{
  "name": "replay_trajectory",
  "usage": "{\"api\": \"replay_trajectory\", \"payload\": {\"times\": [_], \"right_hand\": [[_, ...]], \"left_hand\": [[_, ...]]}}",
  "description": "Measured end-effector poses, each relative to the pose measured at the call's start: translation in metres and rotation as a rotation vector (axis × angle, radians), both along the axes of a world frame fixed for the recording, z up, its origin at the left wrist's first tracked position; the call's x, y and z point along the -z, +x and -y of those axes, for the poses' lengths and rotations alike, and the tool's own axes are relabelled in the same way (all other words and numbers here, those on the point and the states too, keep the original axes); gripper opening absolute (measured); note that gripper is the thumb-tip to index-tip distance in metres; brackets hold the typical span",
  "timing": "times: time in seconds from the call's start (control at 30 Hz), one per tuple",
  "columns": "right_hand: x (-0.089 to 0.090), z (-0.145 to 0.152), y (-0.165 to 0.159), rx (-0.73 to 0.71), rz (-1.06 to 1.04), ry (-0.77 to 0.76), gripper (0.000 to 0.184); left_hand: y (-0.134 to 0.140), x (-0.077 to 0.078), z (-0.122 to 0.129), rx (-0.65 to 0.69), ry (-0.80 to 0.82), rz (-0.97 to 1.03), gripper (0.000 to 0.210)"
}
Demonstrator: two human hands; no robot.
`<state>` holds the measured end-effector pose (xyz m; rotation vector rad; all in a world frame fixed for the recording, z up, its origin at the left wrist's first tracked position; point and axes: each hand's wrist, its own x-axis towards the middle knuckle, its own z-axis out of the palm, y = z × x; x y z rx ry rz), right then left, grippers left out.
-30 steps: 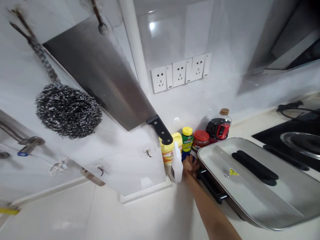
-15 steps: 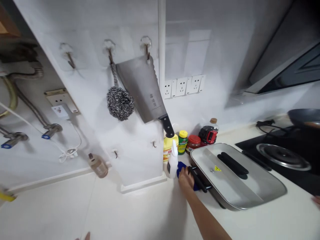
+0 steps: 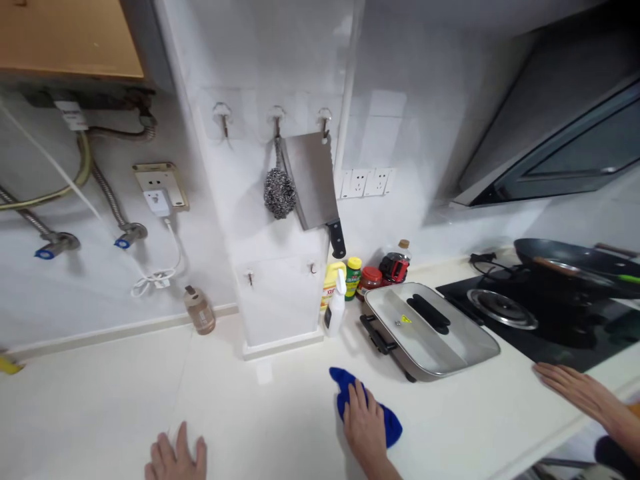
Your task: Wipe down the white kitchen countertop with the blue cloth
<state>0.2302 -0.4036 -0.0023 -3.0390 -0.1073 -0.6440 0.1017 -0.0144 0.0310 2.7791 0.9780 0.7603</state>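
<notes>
My right hand [image 3: 365,427] presses a blue cloth [image 3: 393,427] onto the white countertop [image 3: 280,413], its fingers bent over the fabric. Part of the cloth sticks out on either side of the hand. Low in the view, my left hand [image 3: 176,459] rests on the counter with its fingers spread and nothing in them. Beyond the cloth, to the right, stands a rectangular electric pan [image 3: 435,365] with a glass lid and black handles. A white spray bottle [image 3: 336,310] is upright near the wall corner, past the cloth.
Another person's hand [image 3: 575,393] lies on the counter edge at right, near the black cooktop [image 3: 565,320] holding a wok [image 3: 550,257]. Condiment jars [image 3: 370,283] line the wall. A cleaver [image 3: 313,180] and steel scrubber [image 3: 279,193] hang from hooks. A brown bottle [image 3: 199,312] stands left.
My right hand has drawn the blue cloth from beside the pan's handle toward me, onto the open counter. More of my left hand shows. The view has shifted; the other person's hand is now plainer.
</notes>
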Motion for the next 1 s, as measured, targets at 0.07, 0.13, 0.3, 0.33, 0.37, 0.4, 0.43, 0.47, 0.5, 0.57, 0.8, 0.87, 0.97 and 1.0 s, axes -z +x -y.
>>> {"api": "replay_trajectory", "payload": {"times": [0.07,0.13,0.3,0.33,0.37,0.4,0.43,0.47,0.5,0.57,0.8,0.87,0.97,1.0], "right_hand": [[0.011,-0.011,-0.03,-0.066,0.022,0.013,0.046],[0.02,-0.022,-0.047,-0.136,0.051,0.043,0.047],[0.011,-0.045,-0.028,-0.193,0.016,0.126,0.049],[0.005,-0.05,-0.016,-0.178,-0.005,0.13,0.049],[-0.002,-0.056,-0.003,-0.156,-0.018,0.132,0.049],[-0.009,-0.063,0.011,-0.126,-0.023,0.134,0.049],[-0.016,-0.071,0.024,-0.093,-0.021,0.138,0.049],[-0.022,-0.08,0.035,-0.062,-0.018,0.147,0.05],[-0.026,-0.09,0.044,-0.039,-0.024,0.162,0.051],[-0.032,-0.115,0.054,-0.043,-0.067,0.192,0.053],[-0.022,-0.216,0.024,-0.399,-0.229,0.2,0.053],[-0.022,-0.245,0.015,-0.525,-0.271,0.211,0.055],[-0.03,-0.281,0.013,-0.685,-0.386,0.222,0.059],[-0.034,-0.291,0.014,-0.73,-0.423,0.221,0.06]], "left_hand": [[-0.001,0.0,0.001,0.002,0.001,-0.001,0.064],[-0.002,0.0,0.002,0.004,0.009,0.008,0.062],[-0.004,0.004,0.002,0.018,0.05,0.049,0.06],[-0.004,0.005,0.002,0.017,0.051,0.046,0.059],[-0.005,0.006,0.001,0.014,0.046,0.036,0.059],[-0.005,0.006,0.001,0.01,0.041,0.022,0.058],[-0.006,0.007,0.001,0.005,0.036,0.01,0.057],[-0.006,0.007,0.0,0.003,0.035,0.001,0.057],[-0.006,0.007,0.0,0.006,0.037,-0.006,0.057],[-0.006,0.007,0.0,0.013,0.045,-0.015,0.056],[-0.007,0.008,-0.001,0.026,0.07,-0.027,0.054],[-0.008,0.008,-0.001,0.033,0.075,-0.037,0.054],[-0.009,0.009,-0.001,0.017,0.068,-0.053,0.054],[-0.009,0.009,-0.001,0.015,0.067,-0.057,0.054]]}}
